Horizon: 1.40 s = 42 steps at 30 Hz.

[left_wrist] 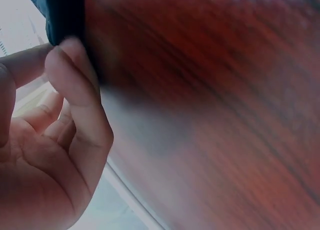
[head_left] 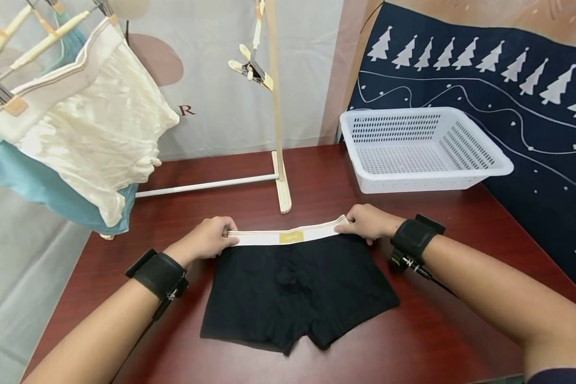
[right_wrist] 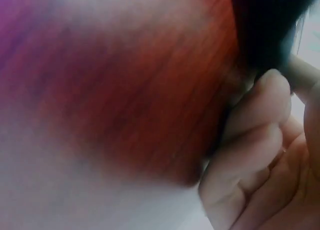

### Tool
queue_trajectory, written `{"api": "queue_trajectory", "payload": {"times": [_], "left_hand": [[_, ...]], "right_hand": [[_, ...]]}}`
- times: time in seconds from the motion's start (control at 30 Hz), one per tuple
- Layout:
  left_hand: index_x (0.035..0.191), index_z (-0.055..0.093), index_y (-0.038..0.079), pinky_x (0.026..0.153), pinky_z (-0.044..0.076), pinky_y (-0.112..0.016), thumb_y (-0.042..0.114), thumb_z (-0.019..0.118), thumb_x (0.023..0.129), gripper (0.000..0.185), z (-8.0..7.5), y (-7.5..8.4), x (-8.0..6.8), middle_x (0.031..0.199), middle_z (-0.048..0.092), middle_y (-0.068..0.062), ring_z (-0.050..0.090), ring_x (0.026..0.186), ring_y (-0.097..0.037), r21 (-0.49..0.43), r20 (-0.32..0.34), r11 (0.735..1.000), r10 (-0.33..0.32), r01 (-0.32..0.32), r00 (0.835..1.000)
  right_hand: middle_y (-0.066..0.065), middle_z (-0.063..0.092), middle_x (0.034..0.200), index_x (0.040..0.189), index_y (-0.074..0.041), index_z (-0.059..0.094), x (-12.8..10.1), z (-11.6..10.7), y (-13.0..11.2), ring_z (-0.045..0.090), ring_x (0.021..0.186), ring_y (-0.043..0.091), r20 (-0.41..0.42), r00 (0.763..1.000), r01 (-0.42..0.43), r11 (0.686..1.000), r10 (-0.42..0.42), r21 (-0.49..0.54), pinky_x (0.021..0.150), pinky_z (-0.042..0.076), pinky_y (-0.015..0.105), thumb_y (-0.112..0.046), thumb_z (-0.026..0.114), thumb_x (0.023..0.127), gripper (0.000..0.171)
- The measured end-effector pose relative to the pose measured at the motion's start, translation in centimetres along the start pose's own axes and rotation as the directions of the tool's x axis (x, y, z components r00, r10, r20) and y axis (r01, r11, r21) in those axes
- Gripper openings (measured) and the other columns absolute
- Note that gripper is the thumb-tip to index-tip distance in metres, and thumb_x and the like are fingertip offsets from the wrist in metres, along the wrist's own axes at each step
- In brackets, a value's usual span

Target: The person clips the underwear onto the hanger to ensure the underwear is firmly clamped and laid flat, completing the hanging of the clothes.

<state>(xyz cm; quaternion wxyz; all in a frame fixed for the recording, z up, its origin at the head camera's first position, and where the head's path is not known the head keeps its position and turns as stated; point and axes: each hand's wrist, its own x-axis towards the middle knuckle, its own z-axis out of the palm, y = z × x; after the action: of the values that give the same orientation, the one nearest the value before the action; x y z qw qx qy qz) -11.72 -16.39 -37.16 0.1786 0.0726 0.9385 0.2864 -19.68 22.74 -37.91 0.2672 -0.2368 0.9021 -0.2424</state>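
Observation:
Black boxer briefs point(head_left: 297, 288) with a white waistband and a gold label spread over the dark red table point(head_left: 173, 330), legs toward the person. At the waistband's left corner my left hand point(head_left: 211, 237) pinches the fabric between thumb and fingers. My right hand point(head_left: 368, 221) pinches the opposite corner, which sits slightly higher. Both wrist views show curled fingers at the dark cloth: the left hand point(left_wrist: 65, 115) at the left edge of its view, the right hand point(right_wrist: 265, 150) at the right edge of its own.
A white slotted basket point(head_left: 427, 173) stands at the back right. Behind the briefs rises a wooden rack post point(head_left: 276, 106) with clips point(head_left: 254, 69) on it. Cream shorts point(head_left: 101, 101) and a blue garment point(head_left: 53, 181) hang at the left from clip hangers point(head_left: 53, 38).

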Motion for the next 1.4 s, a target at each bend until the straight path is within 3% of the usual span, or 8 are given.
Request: {"api": "queue_trajectory", "payload": {"times": [0.23,0.37,0.5,0.63,0.9,1.1,1.2,1.4], "left_hand": [[0.102,0.062,0.008,0.056,0.045,-0.032,0.022,0.069,0.095,0.017,-0.9,0.3,0.1,0.066,0.059,-0.004,0.057,0.054,-0.017,0.066,-0.001,0.998,0.013,-0.013,1.0],[0.104,0.065,0.011,0.065,0.048,-0.036,0.028,0.063,0.098,0.018,-2.9,1.5,0.7,0.083,0.068,-0.005,0.063,0.07,-0.019,0.145,-0.139,0.989,0.055,-0.035,0.989],[0.105,0.068,0.012,0.074,0.05,-0.039,0.029,0.05,0.102,0.026,-7.5,4.8,1.7,0.093,0.068,-0.008,0.063,0.08,-0.022,0.065,-0.36,0.991,0.136,-0.121,0.923],[0.106,0.068,0.015,0.06,0.046,-0.03,0.032,0.044,0.104,0.03,-13.5,10.3,2.4,0.087,0.062,-0.006,0.057,0.065,-0.017,-0.157,-0.491,0.965,0.11,-0.211,0.864],[0.104,0.062,0.012,0.046,0.032,-0.02,0.044,0.038,0.107,0.04,-20.3,17.8,2.4,0.09,0.051,-0.002,0.041,0.049,-0.009,-0.556,-0.423,0.787,0.009,-0.268,0.906],[0.104,0.062,0.009,0.044,0.025,-0.021,0.054,0.039,0.104,0.051,-20.8,19.8,2.4,0.072,0.049,0.004,0.035,0.047,-0.009,-0.55,-0.308,0.797,0.083,-0.248,0.948],[0.093,0.06,0.006,0.044,0.02,-0.023,0.049,0.046,0.103,0.046,-20.6,20.1,2.7,0.05,0.038,0.006,0.031,0.043,-0.008,-0.559,-0.278,0.784,0.13,-0.27,0.952],[0.071,0.048,0.009,0.048,0.019,-0.025,0.036,0.05,0.104,0.042,-20.4,20.9,2.9,0.048,0.032,0.007,0.03,0.044,-0.008,-0.542,-0.286,0.789,0.149,-0.288,0.947]], "right_hand": [[0.001,0.048,0.045,0.056,-0.017,0.048,-0.3,-0.1,-0.1,0.053,0.036,0.017,-0.026,1.0,-0.005,0.997,0.003,-0.083,0.052,0.05,0.031,-0.048,0.063,0.095,0.052],[0.0,0.048,0.045,0.057,-0.017,0.048,-0.3,0.1,0.0,0.054,0.037,0.017,-0.053,0.999,0.0,0.996,-0.004,-0.086,0.053,0.049,0.03,-0.048,0.064,0.095,0.051],[0.0,0.047,0.046,0.058,-0.017,0.047,-0.4,0.3,0.0,0.054,0.038,0.017,-0.049,0.999,0.001,0.997,-0.005,-0.079,0.054,0.048,0.03,-0.048,0.064,0.095,0.051],[0.0,0.046,0.046,0.058,-0.017,0.046,-0.5,0.3,0.0,0.054,0.038,0.017,-0.063,0.998,0.001,0.997,-0.006,-0.077,0.053,0.048,0.031,-0.047,0.064,0.095,0.051],[0.0,0.048,0.047,0.058,-0.018,0.049,-0.5,0.6,0.0,0.054,0.038,0.016,-0.062,0.998,0.007,0.996,-0.012,-0.087,0.052,0.048,0.03,-0.048,0.063,0.095,0.05],[0.0,0.048,0.047,0.058,-0.018,0.049,-0.7,0.6,-0.2,0.055,0.038,0.017,-0.073,0.997,0.007,0.996,-0.014,-0.09,0.051,0.048,0.03,-0.048,0.063,0.095,0.05],[0.0,0.048,0.046,0.058,-0.018,0.049,-0.7,0.7,-0.2,0.054,0.038,0.016,-0.069,0.997,0.01,0.996,-0.017,-0.089,0.051,0.048,0.03,-0.048,0.063,0.095,0.05],[0.0,0.048,0.046,0.058,-0.018,0.048,-0.7,0.6,-0.2,0.054,0.038,0.017,-0.071,0.997,0.01,0.996,-0.016,-0.09,0.051,0.047,0.03,-0.047,0.063,0.095,0.05]]}}
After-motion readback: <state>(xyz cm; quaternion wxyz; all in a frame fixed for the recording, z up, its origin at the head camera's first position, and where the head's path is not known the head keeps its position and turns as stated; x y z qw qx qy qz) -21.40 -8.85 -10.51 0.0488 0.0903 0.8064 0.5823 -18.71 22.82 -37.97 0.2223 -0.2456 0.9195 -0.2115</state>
